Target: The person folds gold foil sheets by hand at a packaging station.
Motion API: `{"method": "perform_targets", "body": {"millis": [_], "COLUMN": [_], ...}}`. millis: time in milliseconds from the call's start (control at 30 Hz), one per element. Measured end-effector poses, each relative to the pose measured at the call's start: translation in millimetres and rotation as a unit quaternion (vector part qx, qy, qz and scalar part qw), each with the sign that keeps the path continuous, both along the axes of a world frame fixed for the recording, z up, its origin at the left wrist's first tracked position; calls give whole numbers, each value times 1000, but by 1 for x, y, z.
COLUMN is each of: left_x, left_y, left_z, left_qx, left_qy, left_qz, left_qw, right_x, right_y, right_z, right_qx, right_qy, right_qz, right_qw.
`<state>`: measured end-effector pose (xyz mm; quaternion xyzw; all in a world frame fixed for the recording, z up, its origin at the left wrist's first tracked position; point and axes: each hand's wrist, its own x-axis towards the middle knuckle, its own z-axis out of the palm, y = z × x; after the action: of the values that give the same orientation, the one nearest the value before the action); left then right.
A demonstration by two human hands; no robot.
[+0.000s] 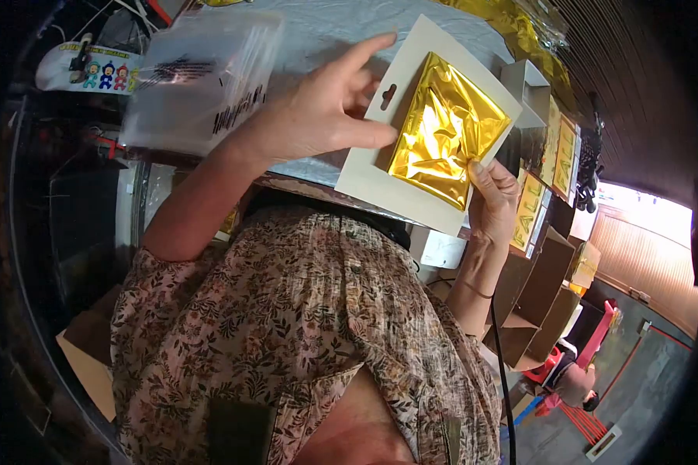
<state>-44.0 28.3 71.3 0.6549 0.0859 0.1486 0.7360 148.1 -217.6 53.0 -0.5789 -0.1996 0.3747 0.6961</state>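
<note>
Light, stiff card (364, 174) pinched at its margin by left hand (318, 108); slippery gold foil (446, 132) (likely crease-prone) clamped against it under right hand (492, 198).

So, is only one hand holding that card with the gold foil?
No, the left hand pinches the white card near its hang hole while the right hand grips the opposite edge by the gold foil.

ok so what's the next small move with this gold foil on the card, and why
Probably lower the left hand's lifted fingers onto the gold foil and press it flat. The foil sits puffed and crinkled on the white card, pinned only at its lower corner by the right hand's thumb, while the left thumb touches just the card beside it.
</note>
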Motion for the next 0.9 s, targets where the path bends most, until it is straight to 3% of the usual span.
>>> {"method": "perform_targets", "body": {"millis": [100, 200, 300, 367, 433, 633, 767, 833, 900], "left_x": [9, 16, 11, 6, 5, 16, 22, 32, 57], "left_y": [-7, -12, -11, -7, -2, -33, -39, -18, 12], "left_z": [-15, -17, -7, 0, -3, -6, -7, -9, -14], "left_qx": [10, 7, -33, -115, -63, -97, -88, -68, -6], "left_qy": [26, -25, 10, 68, 90, 152, 160, 195, 149], "left_qz": [-14, 3, -44, -70, -100, -38, -96, -125, -71], "left_qw": [1000, 1000, 998, 989, 989, 983, 978, 970, 986], "right_x": [2, 2, 3, 4, -3, 3, -1, -3, -1], "right_y": [-3, -6, -9, -10, -6, -23, -37, -46, -56], "right_z": [-4, -4, -7, -10, -4, -17, -13, -12, -28], "right_qx": [3, -15, -7, -11, -24, -50, -82, -78, -67], "right_qy": [-11, -15, -4, -5, -15, -8, -10, 29, 17], "right_qz": [10, -2, -19, -39, -71, -49, -55, -66, -67], "right_qw": [1000, 1000, 1000, 999, 997, 998, 995, 994, 995]}}
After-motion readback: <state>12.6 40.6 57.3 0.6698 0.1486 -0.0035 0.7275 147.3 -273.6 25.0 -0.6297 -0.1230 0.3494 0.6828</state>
